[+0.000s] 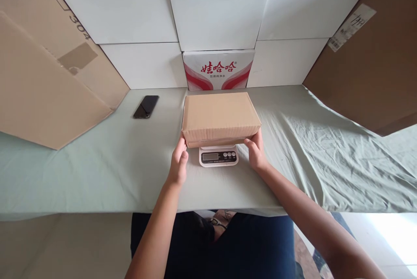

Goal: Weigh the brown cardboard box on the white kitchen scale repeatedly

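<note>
A closed brown cardboard box (221, 114) is between my two hands, over a small white kitchen scale (219, 156). My left hand (179, 159) grips the box's near left corner, thumb towards me and fingers partly hidden along its side. On the near right corner, my right hand (256, 149) holds it with the thumb on the front face and the other fingers behind. The scale's display and buttons show in front of the box, while its weighing plate is hidden beneath. Whether the box rests fully on the plate, I cannot tell.
A black phone (146, 106) lies on the green tablecloth (97, 175) to the left. Behind the box stands a white and red carton (219, 70) against white panels (218, 5). Large cardboard sheets flank the table at left (48, 75) and right (374, 62).
</note>
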A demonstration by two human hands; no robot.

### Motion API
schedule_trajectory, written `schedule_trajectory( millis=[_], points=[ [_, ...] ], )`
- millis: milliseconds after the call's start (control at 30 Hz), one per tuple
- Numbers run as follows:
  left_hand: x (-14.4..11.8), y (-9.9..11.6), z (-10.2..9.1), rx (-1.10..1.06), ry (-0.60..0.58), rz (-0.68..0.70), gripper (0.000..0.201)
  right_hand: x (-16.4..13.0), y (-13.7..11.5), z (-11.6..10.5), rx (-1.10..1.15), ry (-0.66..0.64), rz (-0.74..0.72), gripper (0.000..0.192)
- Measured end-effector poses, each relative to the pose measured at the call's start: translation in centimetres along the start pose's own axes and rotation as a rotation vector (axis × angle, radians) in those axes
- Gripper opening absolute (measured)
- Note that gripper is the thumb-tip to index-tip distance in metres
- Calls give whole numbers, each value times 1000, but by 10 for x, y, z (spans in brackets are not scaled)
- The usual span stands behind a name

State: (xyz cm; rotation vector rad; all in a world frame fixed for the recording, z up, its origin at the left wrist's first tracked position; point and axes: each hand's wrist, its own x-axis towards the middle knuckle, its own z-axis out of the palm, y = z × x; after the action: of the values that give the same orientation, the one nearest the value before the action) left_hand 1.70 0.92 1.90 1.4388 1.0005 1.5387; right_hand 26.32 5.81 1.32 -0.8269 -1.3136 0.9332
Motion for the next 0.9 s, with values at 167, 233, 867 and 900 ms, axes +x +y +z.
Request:
schedule_trajectory(
  millis=[167, 233, 867, 900],
  points=[
    [0, -1, -1, 10, 5, 3, 78, -1, 1, 0, -12, 0, -2, 59],
    [1, -1, -1, 13, 3, 1, 78, -1, 0, 0, -26, 4, -4, 62],
    [2, 0, -5, -78, 106, 34, 76, 25, -10, -31, 117, 317, -34, 66],
    [2, 0, -4, -76, 103, 31, 76, 23, -9, -30, 114, 284, -15, 67]
  ],
)
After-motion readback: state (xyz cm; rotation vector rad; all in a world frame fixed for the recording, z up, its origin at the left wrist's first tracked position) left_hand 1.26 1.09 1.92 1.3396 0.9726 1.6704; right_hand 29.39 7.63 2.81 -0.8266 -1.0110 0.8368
